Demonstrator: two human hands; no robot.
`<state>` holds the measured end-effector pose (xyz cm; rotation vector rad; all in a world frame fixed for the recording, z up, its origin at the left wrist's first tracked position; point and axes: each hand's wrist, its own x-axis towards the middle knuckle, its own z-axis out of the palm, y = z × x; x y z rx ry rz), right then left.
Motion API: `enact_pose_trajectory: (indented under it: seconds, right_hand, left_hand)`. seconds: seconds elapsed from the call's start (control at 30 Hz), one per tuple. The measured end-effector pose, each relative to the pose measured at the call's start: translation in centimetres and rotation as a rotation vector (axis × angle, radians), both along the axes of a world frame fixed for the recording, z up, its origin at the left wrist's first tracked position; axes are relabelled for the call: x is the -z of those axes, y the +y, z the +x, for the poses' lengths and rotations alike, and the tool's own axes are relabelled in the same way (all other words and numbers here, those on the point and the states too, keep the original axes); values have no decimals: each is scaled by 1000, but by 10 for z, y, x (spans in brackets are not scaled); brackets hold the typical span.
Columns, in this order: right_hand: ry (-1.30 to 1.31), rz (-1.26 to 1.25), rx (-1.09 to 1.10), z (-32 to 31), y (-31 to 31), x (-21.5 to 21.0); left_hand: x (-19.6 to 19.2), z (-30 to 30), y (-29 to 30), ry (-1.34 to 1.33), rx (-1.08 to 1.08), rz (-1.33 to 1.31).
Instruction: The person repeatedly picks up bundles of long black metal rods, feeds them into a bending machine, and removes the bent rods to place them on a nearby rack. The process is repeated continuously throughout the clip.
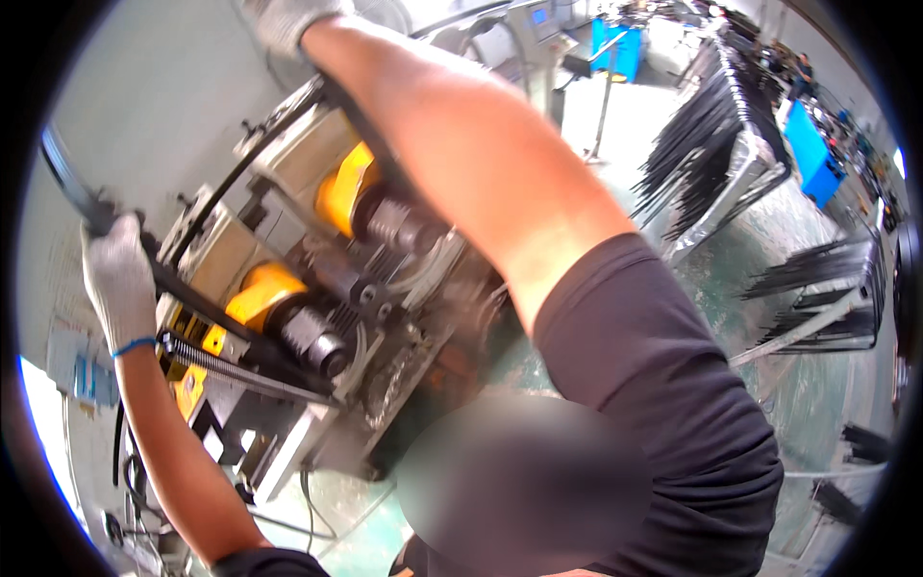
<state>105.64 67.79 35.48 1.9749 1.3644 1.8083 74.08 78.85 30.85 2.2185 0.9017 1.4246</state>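
My left hand (120,279), in a pale knit glove with a blue band at the wrist, is closed around a long dark tube (67,173) at the left. The tube slants up toward the picture's left rim. At the top edge, my right hand (288,21), gloved too, reaches out past a machine; its fingertips are cut off or blurred, so its grip cannot be made out. Between my arms stands the machine, with two yellow guards (269,288) and ridged metal spindles (315,341). A coil spring (240,367) runs close to my left wrist.
Racks hung with many thin black strips (687,144) stand to the right, with a lower rack (827,288) nearer. Blue panels (812,154) and a distant person (803,72) are farther back. Cables (308,500) trail below the machine over a green floor (798,385).
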Motion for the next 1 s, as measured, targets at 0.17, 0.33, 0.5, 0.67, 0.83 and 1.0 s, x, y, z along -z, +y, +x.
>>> enact_pose_trajectory:
  seconds: [0.17, 0.33, 0.5, 0.67, 0.83, 1.0]
  right_hand:
    - [471, 250, -251, 11, -12, 8]
    - [646, 336, -374, -2, -2, 22]
    - [756, 416, -450, -3, -2, 29]
    - [897, 534, -575, -7, -5, 39]
    - [1079, 725, -795, -23, -16, 54]
    - [1086, 1049, -967, -74, -74, 124]
  left_hand:
    - [-6, 14, -5, 89, 2, -28]
    - [-7, -1, -8, 35, 40, -17]
    - [-9, -26, -6, 24, 106, -192]
    - [-2, -48, 5, 148, 192, 51]
    - [-3, -54, 21, 92, 166, 51]
    - [2, -45, 16, 134, 92, 35]
